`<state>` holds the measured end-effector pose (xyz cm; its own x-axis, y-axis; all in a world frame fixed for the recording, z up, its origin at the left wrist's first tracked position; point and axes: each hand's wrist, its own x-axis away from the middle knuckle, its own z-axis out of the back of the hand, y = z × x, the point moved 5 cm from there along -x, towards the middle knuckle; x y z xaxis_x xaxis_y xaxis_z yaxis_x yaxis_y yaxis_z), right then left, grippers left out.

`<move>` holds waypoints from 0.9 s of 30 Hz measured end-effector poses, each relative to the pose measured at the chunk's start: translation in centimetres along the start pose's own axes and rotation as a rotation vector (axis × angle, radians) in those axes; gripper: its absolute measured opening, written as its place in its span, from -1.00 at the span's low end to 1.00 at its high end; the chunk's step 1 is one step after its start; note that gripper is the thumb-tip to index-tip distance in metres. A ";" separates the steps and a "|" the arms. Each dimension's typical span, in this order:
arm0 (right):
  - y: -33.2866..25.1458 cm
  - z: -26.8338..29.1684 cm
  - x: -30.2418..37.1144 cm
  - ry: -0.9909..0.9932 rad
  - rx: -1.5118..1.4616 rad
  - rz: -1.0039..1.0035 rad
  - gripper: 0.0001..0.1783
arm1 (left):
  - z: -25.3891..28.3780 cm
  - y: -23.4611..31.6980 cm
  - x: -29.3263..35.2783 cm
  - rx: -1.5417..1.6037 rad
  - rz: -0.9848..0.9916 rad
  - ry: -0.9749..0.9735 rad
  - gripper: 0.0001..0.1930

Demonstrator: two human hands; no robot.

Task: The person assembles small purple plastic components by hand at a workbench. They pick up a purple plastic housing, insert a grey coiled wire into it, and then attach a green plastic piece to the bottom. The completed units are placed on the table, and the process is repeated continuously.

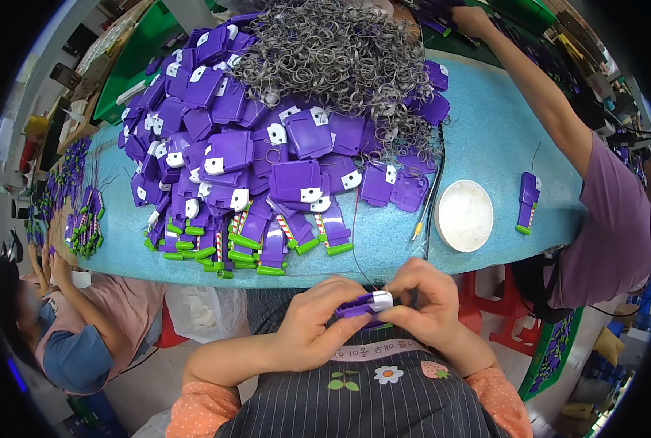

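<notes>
Close in front of my apron, I hold a purple plastic part with a white end (355,305). My left hand (317,321) is closed round its purple side. The fingers of my right hand (429,301) pinch together at the white end; a thin wire runs up from there, and the exact grip is hidden. Beyond my hands lies a big heap of purple plastic shells (227,155) with white corners. At its near edge are several purple pieces with green ends (273,252) and red-and-white striped strips.
A tangled pile of grey coiled wires (333,62) covers the far middle of the blue table (486,95). Right of it stand a round white dish (463,216) and a lone purple-green piece (528,203). A black cable (435,190) crosses the tabletop. Co-workers sit left and right.
</notes>
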<state>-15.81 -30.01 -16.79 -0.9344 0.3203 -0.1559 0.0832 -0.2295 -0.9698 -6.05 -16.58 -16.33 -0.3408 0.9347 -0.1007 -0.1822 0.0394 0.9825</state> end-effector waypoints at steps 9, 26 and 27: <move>1.6 -2.1 1.8 -0.076 -0.013 -0.280 -0.84 | -0.4 -3.3 1.6 0.459 0.193 0.352 -0.79; 3.9 -2.5 2.3 -0.058 -0.328 -0.097 -0.77 | -2.7 1.6 -0.1 -0.647 -0.340 0.226 -0.62; 3.9 -2.4 2.5 -0.050 -0.354 -0.096 -0.76 | -2.8 1.9 -0.2 -0.671 -0.343 0.211 -0.61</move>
<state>-17.03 -27.92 -21.39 -0.9588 0.2777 -0.0601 0.1006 0.1342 -0.9858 -8.95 -17.69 -14.86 -0.3205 0.8196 -0.4748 -0.8046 0.0290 0.5931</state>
